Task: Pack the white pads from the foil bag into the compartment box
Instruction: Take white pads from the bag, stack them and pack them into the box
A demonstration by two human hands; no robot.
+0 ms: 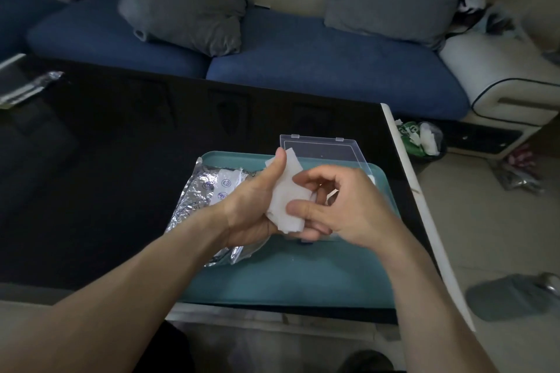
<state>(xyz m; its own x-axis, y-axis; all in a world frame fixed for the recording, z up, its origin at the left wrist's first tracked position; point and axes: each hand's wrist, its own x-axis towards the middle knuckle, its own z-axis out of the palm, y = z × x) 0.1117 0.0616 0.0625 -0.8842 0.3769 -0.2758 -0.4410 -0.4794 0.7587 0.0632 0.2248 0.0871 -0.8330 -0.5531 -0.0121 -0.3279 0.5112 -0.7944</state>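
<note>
My left hand point(251, 203) holds a stack of white pads point(286, 194) above the teal tray point(291, 278), thumb lying along the stack's upper edge. My right hand point(339, 206) pinches the stack's lower right side between thumb and fingers. The silver foil bag point(201, 191) lies crumpled on the tray's left side, partly under my left wrist. The clear compartment box point(321, 148) stands at the tray's far edge with its lid open toward the back; my hands hide most of its base.
The tray sits on a black glossy table point(121, 160) with a white right edge. Another foil wrapper point(33, 86) lies at the far left. A blue sofa with grey cushions point(188, 9) runs behind. A bin with rubbish point(421, 138) stands on the floor right.
</note>
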